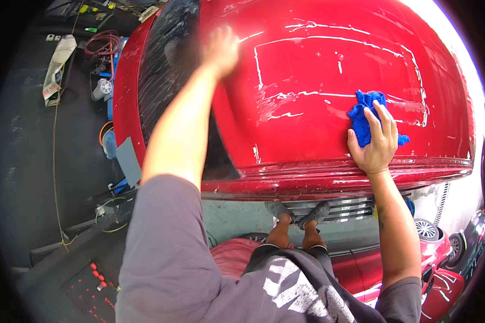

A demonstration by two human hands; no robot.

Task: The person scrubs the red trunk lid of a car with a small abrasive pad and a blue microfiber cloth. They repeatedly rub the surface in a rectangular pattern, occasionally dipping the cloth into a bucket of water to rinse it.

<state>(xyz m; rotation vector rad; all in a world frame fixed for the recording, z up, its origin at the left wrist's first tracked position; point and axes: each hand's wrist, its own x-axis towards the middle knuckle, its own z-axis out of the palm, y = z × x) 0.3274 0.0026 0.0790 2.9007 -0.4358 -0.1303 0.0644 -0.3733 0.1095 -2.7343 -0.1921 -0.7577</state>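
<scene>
A glossy red car roof [318,64], streaked with white reflections, fills the upper middle. My right hand [376,141] presses a crumpled blue cloth [367,102] against the roof near its close edge. Its fingers curl over the cloth, with the thumb to the left. Farther off, my left hand [219,49] reaches to the roof's left part beside a dark window [170,70] covered in pale streaks. Motion smears its fingers, so whether anything is in them cannot be made out.
My feet [312,213] stand beside a metal grating [342,209]. Behind me is another red car [355,266], with more vehicles at the lower right. To the left, an electric motor [101,89], a coiled hose [102,43] and blue equipment stand by the car.
</scene>
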